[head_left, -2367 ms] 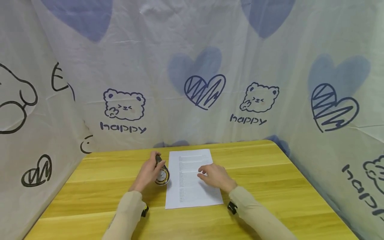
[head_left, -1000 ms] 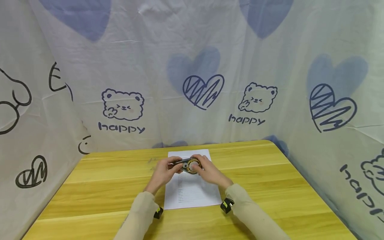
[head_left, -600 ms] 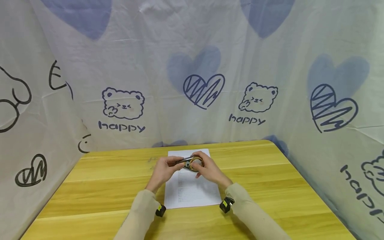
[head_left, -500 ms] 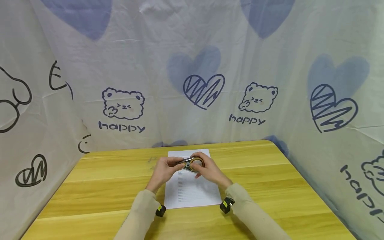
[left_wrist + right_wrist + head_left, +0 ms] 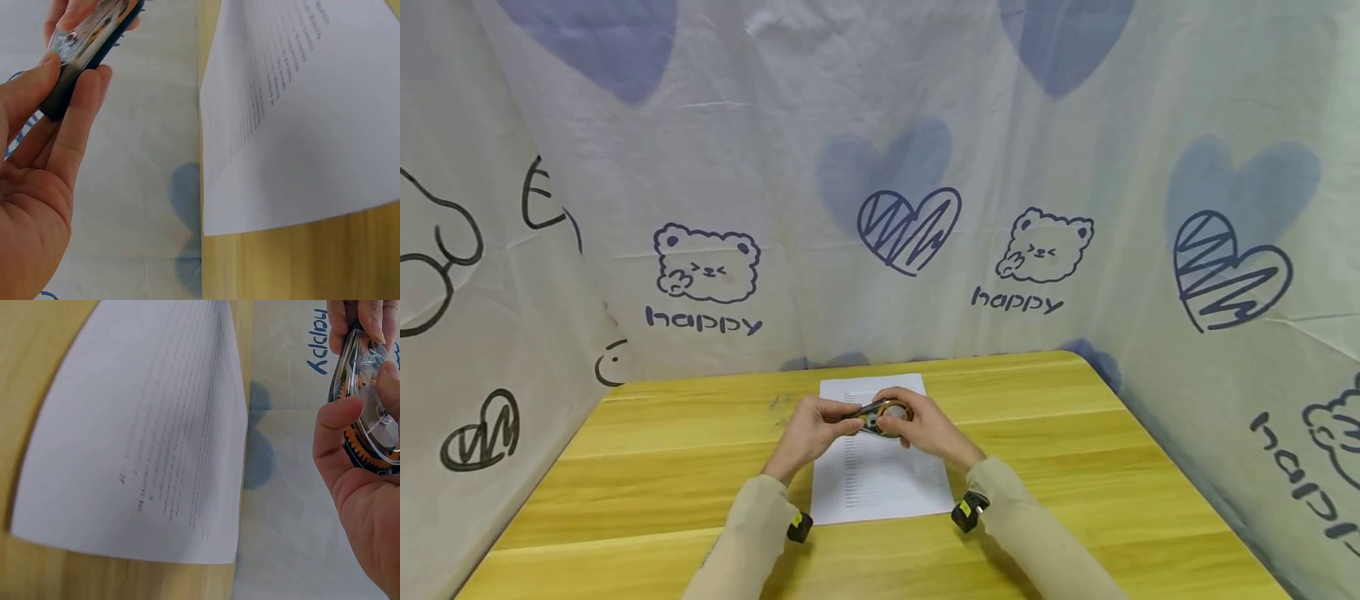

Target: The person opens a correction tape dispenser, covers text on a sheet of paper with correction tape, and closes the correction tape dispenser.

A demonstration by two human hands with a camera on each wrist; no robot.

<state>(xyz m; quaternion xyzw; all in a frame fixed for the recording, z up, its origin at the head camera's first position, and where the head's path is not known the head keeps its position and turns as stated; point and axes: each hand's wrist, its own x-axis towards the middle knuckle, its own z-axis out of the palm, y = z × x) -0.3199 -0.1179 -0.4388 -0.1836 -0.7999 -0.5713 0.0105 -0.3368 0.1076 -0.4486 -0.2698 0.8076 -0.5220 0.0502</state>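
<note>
A correction tape (image 5: 872, 421) with a clear case, a dark body and orange toothed wheels is held up over the printed sheet. My left hand (image 5: 808, 432) pinches its narrow dark end between thumb and fingers. At the round end, my right hand (image 5: 928, 427) grips the case, thumb on the clear face and index finger curled along the edge. The right wrist view shows the orange gear (image 5: 361, 449) through the clear shell. Fingers cover much of the case in the head view. Beneath both hands lies the white paper (image 5: 887, 492) with lines of print.
The paper rests on a yellow wood-grain table (image 5: 662, 467). Patterned cloth (image 5: 820, 275) with hearts and bears hangs behind the table and along both sides. Each wrist wears a small black camera, such as the one on the left wrist (image 5: 800, 526).
The left hand has carried the correction tape from left of the paper to above it. My right hand, holding nothing earlier, now grips the round end. Lately the tape has tilted slightly.
</note>
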